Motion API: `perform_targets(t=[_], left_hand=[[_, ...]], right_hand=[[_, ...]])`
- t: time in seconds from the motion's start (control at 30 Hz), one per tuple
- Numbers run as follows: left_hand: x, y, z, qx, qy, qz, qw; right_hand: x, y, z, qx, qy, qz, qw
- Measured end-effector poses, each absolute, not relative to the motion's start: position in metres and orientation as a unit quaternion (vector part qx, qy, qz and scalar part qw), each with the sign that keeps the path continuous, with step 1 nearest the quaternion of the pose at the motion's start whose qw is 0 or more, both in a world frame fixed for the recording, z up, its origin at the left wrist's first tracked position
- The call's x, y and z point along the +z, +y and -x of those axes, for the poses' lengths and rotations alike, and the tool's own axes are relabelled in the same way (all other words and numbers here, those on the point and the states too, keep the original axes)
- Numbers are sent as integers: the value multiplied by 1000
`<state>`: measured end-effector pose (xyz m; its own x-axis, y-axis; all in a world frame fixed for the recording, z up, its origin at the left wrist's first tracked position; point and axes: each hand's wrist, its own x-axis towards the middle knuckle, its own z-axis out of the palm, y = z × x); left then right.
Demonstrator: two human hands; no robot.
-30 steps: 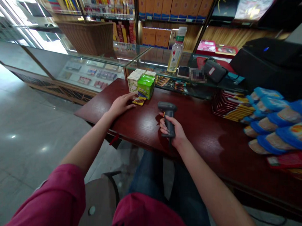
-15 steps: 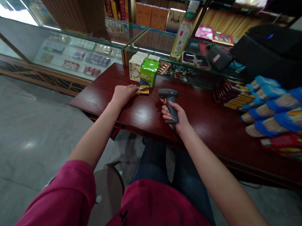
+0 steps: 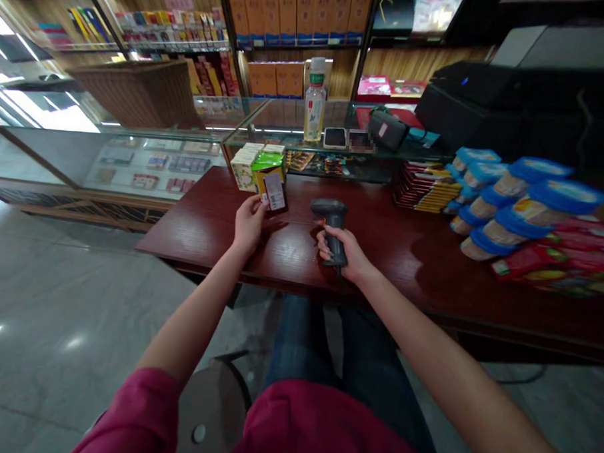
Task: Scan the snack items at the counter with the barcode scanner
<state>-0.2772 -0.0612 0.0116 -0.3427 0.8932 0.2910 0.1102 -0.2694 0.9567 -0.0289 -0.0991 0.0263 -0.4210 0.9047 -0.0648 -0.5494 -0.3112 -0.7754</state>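
Note:
My left hand (image 3: pixel 250 219) pinches the lower left edge of a small yellow-edged packet (image 3: pixel 274 190). The packet is tilted up, its pale printed label facing me. Just behind it stand green boxes (image 3: pixel 269 159), partly covered by the packet, and white boxes (image 3: pixel 243 168) beside them. In my right hand (image 3: pixel 349 252) is a dark grey handheld barcode scanner (image 3: pixel 334 229), fingers wrapped round its grip. The scanner's head is upright over the table and points left, a short way right of the packet. A cable runs down from its handle.
The dark red wooden table (image 3: pixel 382 233) meets a glass counter (image 3: pixel 281 115) bearing a drink bottle (image 3: pixel 314 110), a phone (image 3: pixel 334 138) and a black case (image 3: pixel 387 129). To the right are stacked dark red packs (image 3: pixel 424 185), blue-lidded tubs (image 3: pixel 513 212) and red packages (image 3: pixel 566 255).
My left hand has raised the yellow packet from the tabletop and tipped its label side towards me. My right hand still holds the scanner. The camera view has tilted upward.

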Motion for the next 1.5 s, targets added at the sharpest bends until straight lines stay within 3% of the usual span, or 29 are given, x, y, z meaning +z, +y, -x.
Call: perform_targets(t=[0.1, 0.3, 0.93, 1.03, 1.17, 1.33, 1.5], left_hand=[[12, -41, 229, 647, 470, -421, 428], [10, -9, 137, 631, 423, -382, 526], [-4, -12, 108, 599, 416, -467, 500], [3, -9, 105, 601, 421, -505, 455], [35, 0, 86, 585, 418, -622, 311], [85, 18, 32, 490, 416, -750, 154], [98, 40, -21, 411, 370, -832, 46]], right_hand=[[28, -103, -2, 738, -371, 284, 488], [27, -118, -47, 697, -362, 316, 532], [28, -127, -47, 670, -330, 341, 571], [26, -127, -60, 656, -323, 357, 581], [24, -121, -98, 629, -326, 376, 598], [23, -115, -147, 594, -289, 398, 636], [22, -125, -157, 585, -257, 401, 656]])
